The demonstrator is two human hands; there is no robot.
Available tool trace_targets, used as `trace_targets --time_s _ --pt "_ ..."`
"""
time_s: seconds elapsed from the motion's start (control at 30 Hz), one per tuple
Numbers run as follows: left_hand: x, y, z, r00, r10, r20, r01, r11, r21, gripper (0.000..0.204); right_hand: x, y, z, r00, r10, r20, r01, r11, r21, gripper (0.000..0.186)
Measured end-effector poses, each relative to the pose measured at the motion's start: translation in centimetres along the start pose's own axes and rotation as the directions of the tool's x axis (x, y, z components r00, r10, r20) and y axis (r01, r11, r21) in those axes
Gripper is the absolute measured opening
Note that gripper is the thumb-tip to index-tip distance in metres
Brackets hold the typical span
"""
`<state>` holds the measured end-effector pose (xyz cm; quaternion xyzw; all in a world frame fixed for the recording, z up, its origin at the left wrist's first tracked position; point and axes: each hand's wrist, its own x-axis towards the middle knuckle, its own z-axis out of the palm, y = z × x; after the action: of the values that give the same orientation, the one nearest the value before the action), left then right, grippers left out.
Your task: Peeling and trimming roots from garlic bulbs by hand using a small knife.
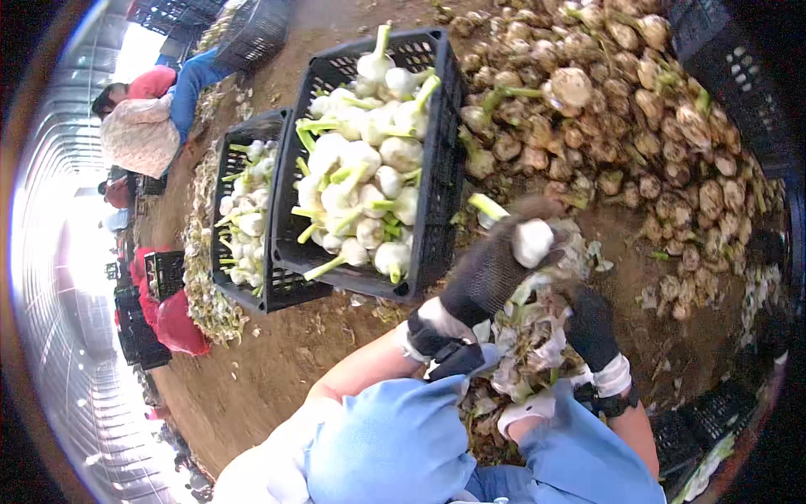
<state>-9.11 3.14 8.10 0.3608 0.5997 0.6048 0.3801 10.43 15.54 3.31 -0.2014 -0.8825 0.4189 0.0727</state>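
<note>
My left hand (489, 270), in a dark mesh glove, is closed around a white garlic bulb (532, 243). A cut green stem (488, 207) juts out on the far side of that hand; whether it belongs to the same bulb I cannot tell. To its right, my right hand (590, 326), also in a black glove, is close to the held bulb. Its fingers are smeared by motion and partly hidden. Papery garlic skins (537, 340) are heaped beneath and between both hands, over my lap.
A black crate (434, 181) of pale, trimmed garlic stands left of my hands, with a second garlic crate (267, 290) beside it. A large pile of soil-covered garlic (604, 118) spreads at the far right. Other people (143, 126) sit among crates at the left.
</note>
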Motion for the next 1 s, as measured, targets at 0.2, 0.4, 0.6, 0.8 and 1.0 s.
trace_targets --time_s 0.2,0.4,0.6,0.8,1.0 --pt "-0.7 9.5 -11.1 0.881 0.309 -0.359 -0.436 0.233 -0.869 0.081 0.3 7.2 -0.6 0.967 0.236 -0.099 -0.256 0.907 -0.335 0.037" --pt "-0.1 2.8 -2.5 0.998 -0.062 0.034 0.066 0.648 -0.759 0.081 9.7 11.2 0.6 0.982 -0.110 -0.150 0.001 0.812 -0.583 0.054" --pt "-0.1 -3.4 0.4 0.965 -0.261 0.025 0.260 0.945 -0.196 0.071 10.9 6.3 -0.6 0.966 0.215 -0.145 -0.250 0.919 -0.304 0.037" --pt "-0.7 -6.1 2.3 0.993 -0.096 -0.063 0.095 0.995 -0.017 0.071 5.2 0.6 -1.7 0.987 0.139 -0.084 -0.093 0.909 0.406 0.034" --pt "-0.9 -4.6 3.5 0.996 0.085 -0.034 -0.070 0.947 0.312 0.080 2.6 -0.1 0.2 0.964 0.196 -0.182 -0.126 0.932 0.339 0.029"
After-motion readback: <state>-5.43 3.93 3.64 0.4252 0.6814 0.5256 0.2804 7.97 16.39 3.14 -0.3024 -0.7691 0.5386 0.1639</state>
